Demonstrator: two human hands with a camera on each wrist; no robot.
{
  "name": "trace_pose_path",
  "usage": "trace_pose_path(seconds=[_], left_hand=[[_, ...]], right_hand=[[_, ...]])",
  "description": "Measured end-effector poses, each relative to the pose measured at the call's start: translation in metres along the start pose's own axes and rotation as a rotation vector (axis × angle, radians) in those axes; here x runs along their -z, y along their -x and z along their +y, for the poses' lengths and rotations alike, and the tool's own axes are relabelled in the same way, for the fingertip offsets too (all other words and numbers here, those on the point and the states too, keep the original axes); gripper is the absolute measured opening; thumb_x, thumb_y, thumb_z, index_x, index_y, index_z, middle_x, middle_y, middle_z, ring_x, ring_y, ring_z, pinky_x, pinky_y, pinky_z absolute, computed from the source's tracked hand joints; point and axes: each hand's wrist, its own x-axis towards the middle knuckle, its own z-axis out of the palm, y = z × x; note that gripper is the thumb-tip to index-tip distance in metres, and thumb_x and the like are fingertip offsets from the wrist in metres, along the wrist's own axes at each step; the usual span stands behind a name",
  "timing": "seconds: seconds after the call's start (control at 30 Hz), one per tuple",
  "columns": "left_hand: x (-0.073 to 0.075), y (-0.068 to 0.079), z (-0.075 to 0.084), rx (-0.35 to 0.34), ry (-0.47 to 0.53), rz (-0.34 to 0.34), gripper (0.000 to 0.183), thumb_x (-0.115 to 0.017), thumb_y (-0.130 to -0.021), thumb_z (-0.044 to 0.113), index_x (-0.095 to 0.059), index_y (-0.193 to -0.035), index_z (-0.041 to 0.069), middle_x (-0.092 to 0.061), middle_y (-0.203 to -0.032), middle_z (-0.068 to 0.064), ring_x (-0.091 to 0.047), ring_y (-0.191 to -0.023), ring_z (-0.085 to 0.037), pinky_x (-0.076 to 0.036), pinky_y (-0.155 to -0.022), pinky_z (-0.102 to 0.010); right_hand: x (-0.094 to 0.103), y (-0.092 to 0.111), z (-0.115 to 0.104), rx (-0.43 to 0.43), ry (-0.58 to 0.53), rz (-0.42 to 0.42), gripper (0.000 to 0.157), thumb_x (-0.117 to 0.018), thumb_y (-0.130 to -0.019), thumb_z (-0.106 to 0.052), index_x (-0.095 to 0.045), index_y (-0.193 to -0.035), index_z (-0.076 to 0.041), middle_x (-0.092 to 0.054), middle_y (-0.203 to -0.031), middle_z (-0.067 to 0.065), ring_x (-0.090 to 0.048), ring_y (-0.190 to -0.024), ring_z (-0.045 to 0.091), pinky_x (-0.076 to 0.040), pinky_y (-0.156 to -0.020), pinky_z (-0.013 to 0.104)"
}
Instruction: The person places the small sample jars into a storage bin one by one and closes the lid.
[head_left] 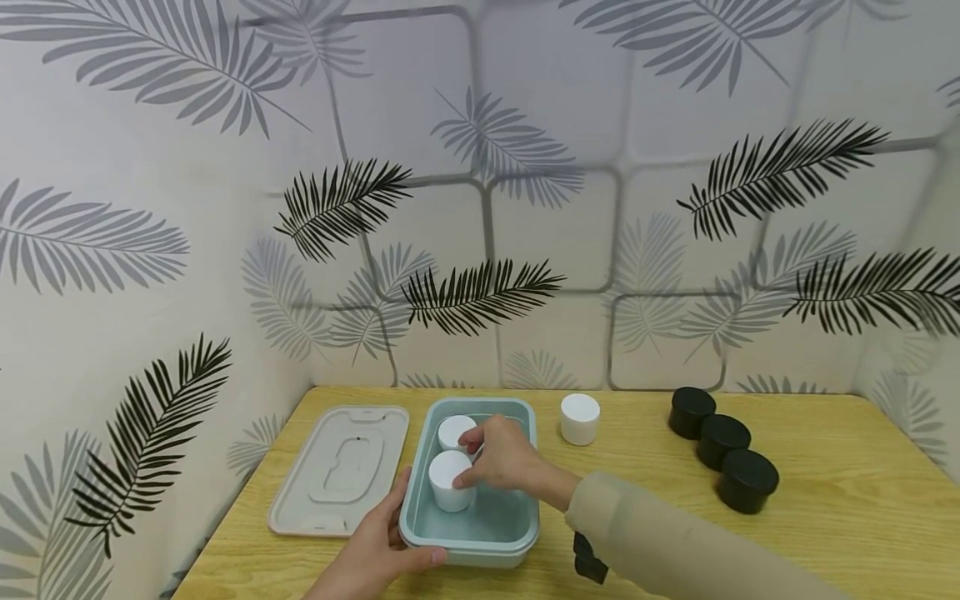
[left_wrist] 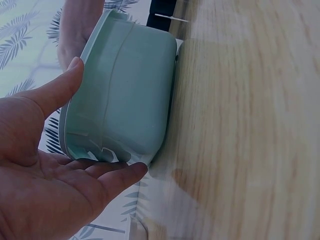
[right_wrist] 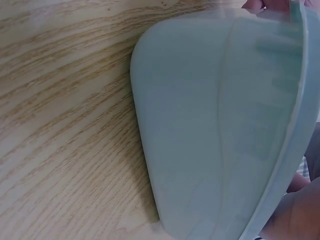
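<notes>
A pale green plastic box [head_left: 480, 546] stands on the table, two white lidded jars inside it along its left side. My left hand [head_left: 381, 537] holds the box at its near left corner, thumb at the front rim and fingers along the side; the left wrist view shows this hand [left_wrist: 65, 145] against the box wall [left_wrist: 135, 85]. Reaching in from the right, my right hand [head_left: 501, 454] holds the nearer white jar [head_left: 448, 492] at its right side. Its fingertips are close to the farther white jar [head_left: 454, 432]. In the right wrist view the box wall [right_wrist: 200, 125] hides the fingers.
A grey lid [head_left: 352, 467] lies flat left of the box. One white jar [head_left: 580, 419] stands behind it to the right. Three black jars, the nearest one [head_left: 747, 481] included, form a row farther right. A dark object [head_left: 590, 560] shows partly beneath the right sleeve.
</notes>
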Motion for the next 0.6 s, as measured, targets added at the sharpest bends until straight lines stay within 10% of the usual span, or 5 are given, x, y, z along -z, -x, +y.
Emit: trace_pose_path(seconds=[0.4,0.6], left_hand=[[0.0,-0.001,0.0,0.033,-0.014,0.013,0.116,-0.084,-0.094,0.016,0.004,-0.168,0.003,-0.024,-0.166,-0.034,-0.054,-0.135,-0.042,-0.055,-0.098,-0.031],[-0.002,0.0,0.002,0.035,-0.038,0.033,0.119,-0.086,-0.092,0.02,0.003,-0.168,0.003,-0.026,-0.165,-0.034,-0.054,-0.135,-0.041,-0.054,-0.099,-0.032]], right_hand=[[0.005,-0.001,0.002,0.05,-0.02,0.025,0.045,-0.1,-0.07,-0.013,-0.08,-0.108,0.001,-0.074,-0.091,0.005,-0.066,-0.081,0.014,-0.057,-0.071,0.03],[0.038,-0.001,0.011,0.093,-0.038,0.094,0.041,-0.098,-0.075,-0.019,-0.082,-0.109,-0.004,-0.075,-0.096,0.007,-0.066,-0.078,0.013,-0.056,-0.067,0.028]])
